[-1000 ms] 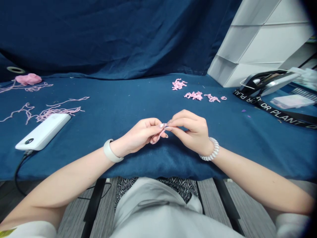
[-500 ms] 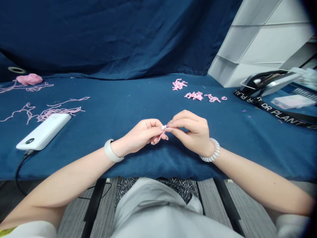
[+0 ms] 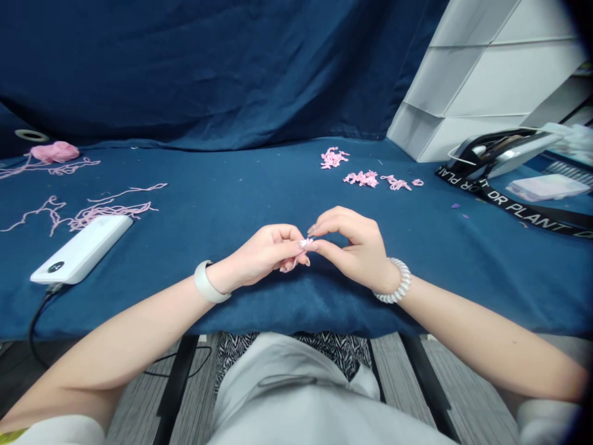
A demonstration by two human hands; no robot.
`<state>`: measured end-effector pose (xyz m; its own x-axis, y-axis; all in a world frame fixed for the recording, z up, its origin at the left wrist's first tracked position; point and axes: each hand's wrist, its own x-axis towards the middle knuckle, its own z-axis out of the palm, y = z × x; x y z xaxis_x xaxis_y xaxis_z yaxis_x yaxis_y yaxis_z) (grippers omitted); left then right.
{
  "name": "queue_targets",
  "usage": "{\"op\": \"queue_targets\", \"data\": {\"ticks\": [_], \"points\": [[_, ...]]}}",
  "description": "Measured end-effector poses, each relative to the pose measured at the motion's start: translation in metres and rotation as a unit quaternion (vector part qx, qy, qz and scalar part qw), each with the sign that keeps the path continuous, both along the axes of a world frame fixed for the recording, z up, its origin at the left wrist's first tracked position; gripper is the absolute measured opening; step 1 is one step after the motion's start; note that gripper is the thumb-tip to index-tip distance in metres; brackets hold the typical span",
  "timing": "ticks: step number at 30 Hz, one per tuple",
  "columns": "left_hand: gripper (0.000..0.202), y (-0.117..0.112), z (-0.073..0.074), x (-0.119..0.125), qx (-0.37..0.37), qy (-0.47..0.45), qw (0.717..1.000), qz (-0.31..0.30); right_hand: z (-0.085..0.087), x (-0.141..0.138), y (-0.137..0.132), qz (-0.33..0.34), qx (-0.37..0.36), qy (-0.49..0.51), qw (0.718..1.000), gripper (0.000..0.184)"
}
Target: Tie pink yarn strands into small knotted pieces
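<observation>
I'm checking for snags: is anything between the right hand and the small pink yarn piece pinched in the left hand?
Nothing visible: the right hand sits directly beside the pink yarn piece at the left hand's fingertips.

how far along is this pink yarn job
Partway, it seems. Done: small heaps of short pink yarn pieces lie on the blue cloth. In hand: the left hand pinches one short piece, the right hand close beside it. Still to do: long pink strands and a pink yarn bundle lie at the far left.
</observation>
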<state>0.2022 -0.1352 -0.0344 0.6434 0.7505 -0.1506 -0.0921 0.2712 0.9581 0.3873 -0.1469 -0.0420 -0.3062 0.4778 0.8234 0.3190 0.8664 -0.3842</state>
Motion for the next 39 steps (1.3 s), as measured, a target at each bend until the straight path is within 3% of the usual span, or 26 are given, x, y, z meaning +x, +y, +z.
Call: {"op": "queue_targets", "data": {"ticks": [8, 12, 18, 28, 34, 39], "points": [[0.031, 0.0007, -0.0003, -0.0013, 0.028, 0.018, 0.999, 0.003, 0.0006, 0.0022, -0.0002, 0.032, -0.05, -0.05, 0.997, 0.025], [0.028, 0.0009, -0.0009, -0.0013, 0.031, 0.025, 0.999, 0.003, 0.0023, 0.0012, -0.0009, 0.048, -0.047, -0.063, 0.996, 0.018], [0.028, 0.0004, -0.0003, 0.0019, 0.007, 0.013, 1.0, 0.025, 0.0, -0.0019, -0.001, 0.017, -0.028, -0.019, 0.999, 0.008], [0.023, 0.0001, -0.0026, 0.0016, -0.031, -0.034, 0.998, 0.032, -0.0041, -0.0068, -0.0014, -0.056, -0.004, 0.017, 0.998, 0.007], [0.021, 0.0006, -0.0013, 0.0004, -0.07, -0.037, 0.997, 0.004, -0.0029, -0.0056, -0.0019, -0.074, -0.049, 0.043, 0.995, 0.007], [0.025, 0.0036, -0.0022, -0.0021, -0.116, -0.035, 0.992, -0.042, -0.0026, -0.0056, -0.0026, -0.052, -0.137, 0.064, 0.987, 0.011]]}}
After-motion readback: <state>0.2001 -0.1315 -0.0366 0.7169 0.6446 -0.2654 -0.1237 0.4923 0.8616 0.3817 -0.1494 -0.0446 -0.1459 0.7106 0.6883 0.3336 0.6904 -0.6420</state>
